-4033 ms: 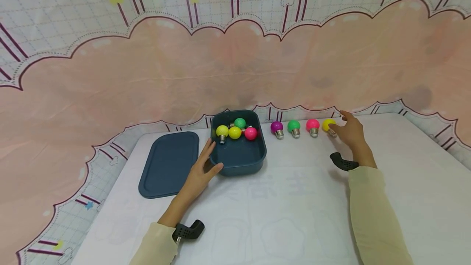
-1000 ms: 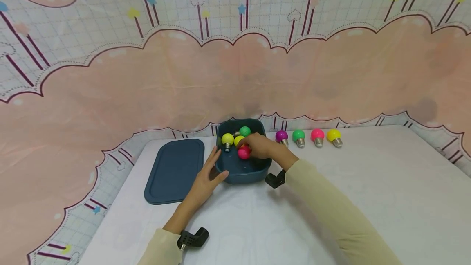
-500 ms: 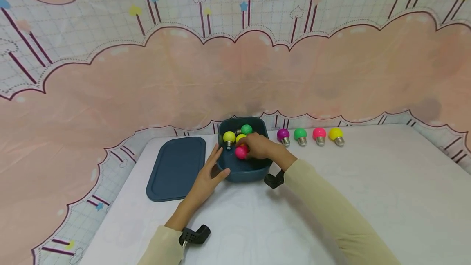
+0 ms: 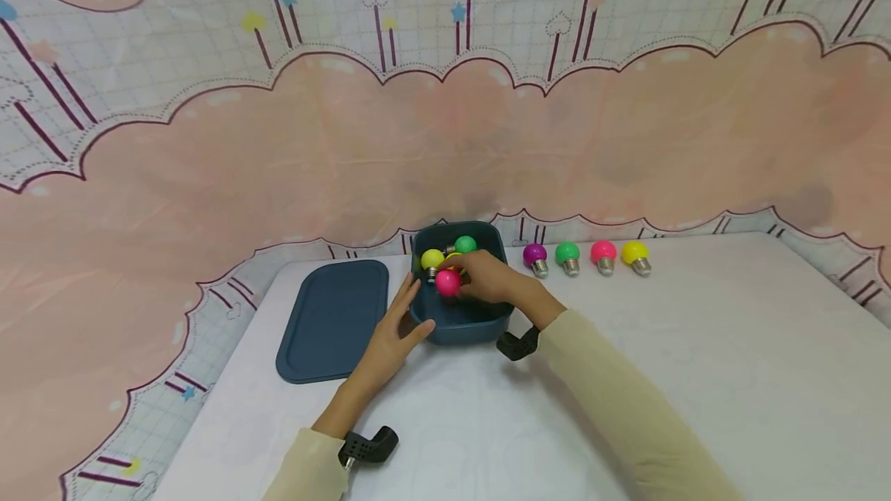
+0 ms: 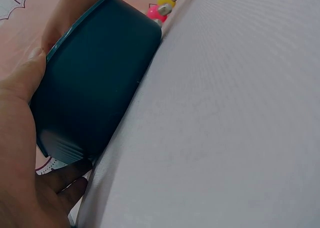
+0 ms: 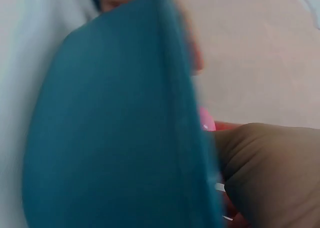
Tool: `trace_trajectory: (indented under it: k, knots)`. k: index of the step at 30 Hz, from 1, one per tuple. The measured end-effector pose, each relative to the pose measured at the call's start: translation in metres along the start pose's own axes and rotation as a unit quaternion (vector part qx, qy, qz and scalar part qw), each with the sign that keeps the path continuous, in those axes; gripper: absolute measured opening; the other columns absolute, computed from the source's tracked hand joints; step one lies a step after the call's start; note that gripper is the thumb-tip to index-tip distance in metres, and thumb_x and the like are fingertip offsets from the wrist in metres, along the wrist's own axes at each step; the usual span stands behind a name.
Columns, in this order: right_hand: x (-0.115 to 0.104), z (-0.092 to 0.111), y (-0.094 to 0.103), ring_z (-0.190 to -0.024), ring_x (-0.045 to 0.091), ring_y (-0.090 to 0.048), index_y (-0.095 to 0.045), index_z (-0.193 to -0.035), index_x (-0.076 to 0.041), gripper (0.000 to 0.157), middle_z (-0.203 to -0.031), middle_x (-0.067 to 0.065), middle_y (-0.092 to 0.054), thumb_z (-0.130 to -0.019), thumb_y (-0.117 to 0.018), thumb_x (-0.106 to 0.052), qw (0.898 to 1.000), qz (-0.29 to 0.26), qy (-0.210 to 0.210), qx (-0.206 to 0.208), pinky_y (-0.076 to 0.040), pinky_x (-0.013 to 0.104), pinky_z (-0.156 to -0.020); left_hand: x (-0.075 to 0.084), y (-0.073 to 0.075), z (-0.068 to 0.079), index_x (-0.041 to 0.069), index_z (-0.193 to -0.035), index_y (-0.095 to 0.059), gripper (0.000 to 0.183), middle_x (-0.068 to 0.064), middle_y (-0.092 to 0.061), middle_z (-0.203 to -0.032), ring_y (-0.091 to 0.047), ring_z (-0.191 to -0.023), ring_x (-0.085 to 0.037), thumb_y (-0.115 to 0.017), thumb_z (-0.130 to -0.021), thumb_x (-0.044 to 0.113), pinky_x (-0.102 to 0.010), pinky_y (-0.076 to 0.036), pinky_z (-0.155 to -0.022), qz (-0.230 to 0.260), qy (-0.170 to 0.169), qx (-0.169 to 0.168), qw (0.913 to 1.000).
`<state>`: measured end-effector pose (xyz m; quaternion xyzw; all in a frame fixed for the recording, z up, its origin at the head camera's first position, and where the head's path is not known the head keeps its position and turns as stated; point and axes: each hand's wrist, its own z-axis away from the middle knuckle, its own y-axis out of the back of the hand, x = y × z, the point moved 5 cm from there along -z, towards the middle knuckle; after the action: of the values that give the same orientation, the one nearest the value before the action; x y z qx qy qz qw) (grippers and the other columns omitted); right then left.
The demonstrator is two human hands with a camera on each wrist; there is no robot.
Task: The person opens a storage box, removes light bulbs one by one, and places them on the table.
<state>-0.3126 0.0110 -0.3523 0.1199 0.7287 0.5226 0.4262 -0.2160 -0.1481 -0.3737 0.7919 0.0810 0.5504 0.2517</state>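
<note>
A dark blue box (image 4: 465, 334) stands on the white table, with green and yellow bulbs inside. My right hand (image 4: 490, 278) reaches over its right wall and pinches a pink light bulb (image 4: 448, 283) by its lower part, the round end facing left. The bulb's base is hidden by the fingers. In the right wrist view the box wall covers most of the bulb. Spread along the box's left wall and near corner, my left hand (image 4: 387, 342) touches it with straight fingers. The left wrist view has its thumb (image 5: 31, 70) at the rim.
A matching flat lid (image 4: 332, 322) lies left of the box. To the right, a row runs from a purple bulb (image 4: 534, 256) through a green bulb (image 4: 567, 253) and a pink bulb (image 4: 603, 253) to a yellow bulb (image 4: 635, 253). A patterned cloth hangs behind.
My right hand has gone from the yellow bulb at the row's right end into the box. It now holds the pink bulb, shifted left and slightly up since half a second ago. My left hand stays put.
</note>
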Motion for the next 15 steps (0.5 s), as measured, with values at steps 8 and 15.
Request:
trace_trajectory:
  k: [8,15]
  knots:
    - [0.002,0.018,0.024,-0.096,0.029,-0.063,-0.057,-0.133,-0.006,0.054,-0.12,0.013,-0.062,-0.082,-0.076,-0.01,0.994,-0.045,0.009,0.099,-0.054,0.033,-0.079,-0.002,0.0,-0.002,0.01,-0.152,-0.023,0.068,-0.01,-0.008,-0.159,-0.014,-0.143,-0.03,-0.059,-0.096,0.017,-0.05,-0.024,-0.109,0.004,-0.004,-0.003,1.0]
    - [0.006,0.034,0.041,-0.097,0.029,-0.062,-0.054,-0.135,-0.004,0.056,-0.121,0.014,-0.061,-0.084,-0.075,-0.013,0.989,-0.064,-0.029,0.134,-0.055,0.033,-0.077,-0.005,-0.001,-0.003,0.011,-0.153,-0.022,0.068,-0.008,-0.006,-0.16,-0.015,-0.143,-0.028,-0.059,-0.096,0.016,-0.05,-0.026,-0.109,0.013,-0.005,-0.006,0.9999]
